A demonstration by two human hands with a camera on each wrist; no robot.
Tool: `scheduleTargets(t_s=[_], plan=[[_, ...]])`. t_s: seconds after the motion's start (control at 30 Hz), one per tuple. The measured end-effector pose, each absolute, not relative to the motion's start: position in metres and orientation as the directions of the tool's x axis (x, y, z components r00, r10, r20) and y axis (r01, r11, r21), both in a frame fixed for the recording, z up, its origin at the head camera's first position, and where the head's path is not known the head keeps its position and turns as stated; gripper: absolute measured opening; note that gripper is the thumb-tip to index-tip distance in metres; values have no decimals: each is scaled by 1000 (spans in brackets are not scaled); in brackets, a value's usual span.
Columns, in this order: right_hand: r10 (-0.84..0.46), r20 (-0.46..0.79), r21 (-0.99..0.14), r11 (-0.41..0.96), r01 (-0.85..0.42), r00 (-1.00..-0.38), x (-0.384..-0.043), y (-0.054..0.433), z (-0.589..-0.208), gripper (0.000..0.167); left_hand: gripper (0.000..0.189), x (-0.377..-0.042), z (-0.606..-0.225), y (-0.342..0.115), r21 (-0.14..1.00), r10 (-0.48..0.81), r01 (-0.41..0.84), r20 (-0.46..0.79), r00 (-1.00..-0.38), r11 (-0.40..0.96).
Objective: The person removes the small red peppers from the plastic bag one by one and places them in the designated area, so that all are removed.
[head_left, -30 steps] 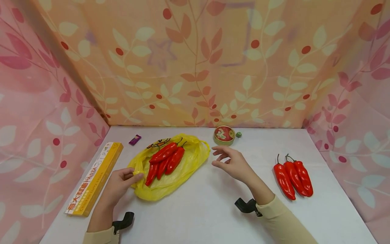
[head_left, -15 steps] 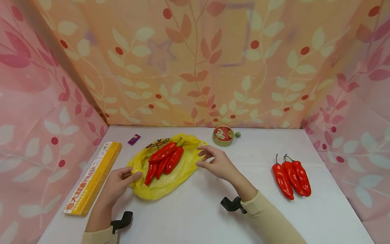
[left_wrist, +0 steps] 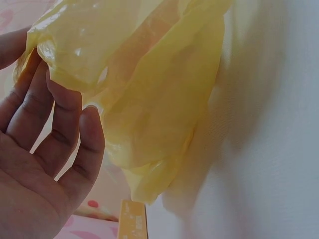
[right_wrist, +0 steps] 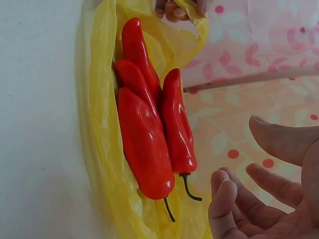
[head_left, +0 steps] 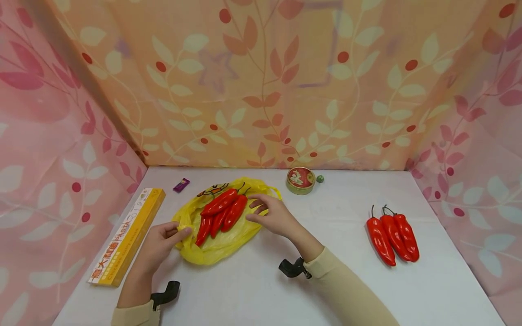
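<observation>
A yellow plastic bag lies spread on the table, several shiny red chili peppers with dark stems heaped on it. At its left side my left hand pinches the bag's edge between thumb and fingers; the left wrist view shows the thin yellow film running up from those fingertips. My right hand hovers over the bag's right part, fingers loosely bent and thumb apart, holding nothing. In the right wrist view, the stem ends of the peppers point toward that hand.
Three more red peppers lie in a row at the right. A yellow and white pasta box lies left of the bag. Farther back are a small purple packet, a round red-topped tin and a small green ball. Patterned cloth encloses the table.
My right hand has moved left, from beside the bag's right edge to over the bag near the peppers. My left hand keeps its pinch on the bag and stays put.
</observation>
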State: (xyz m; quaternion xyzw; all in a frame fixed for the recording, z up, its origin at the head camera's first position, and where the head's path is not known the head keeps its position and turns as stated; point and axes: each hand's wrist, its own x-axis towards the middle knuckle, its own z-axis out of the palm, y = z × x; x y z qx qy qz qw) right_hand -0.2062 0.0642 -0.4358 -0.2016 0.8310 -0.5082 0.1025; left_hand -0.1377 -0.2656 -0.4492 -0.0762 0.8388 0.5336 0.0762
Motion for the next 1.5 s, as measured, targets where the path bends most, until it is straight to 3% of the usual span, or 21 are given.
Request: scheduleTargets(t_s=[0.4,1.03,1.5], plan=[[-460,-15,-877,432,-209,-888,-226,33,-436,60,39,-138,-450,-267,879,-44,-205,-207,-977,430],[-280,-45,-718,676,-164,-959,-253,-6,-447,59,41,-137,-448,-265,883,-26,-180,-187,-982,434],[-229,-105,-746,661,-75,-968,-261,-18,-466,53,38,-138,-453,-266,883,-21,-175,-185,-983,435]])
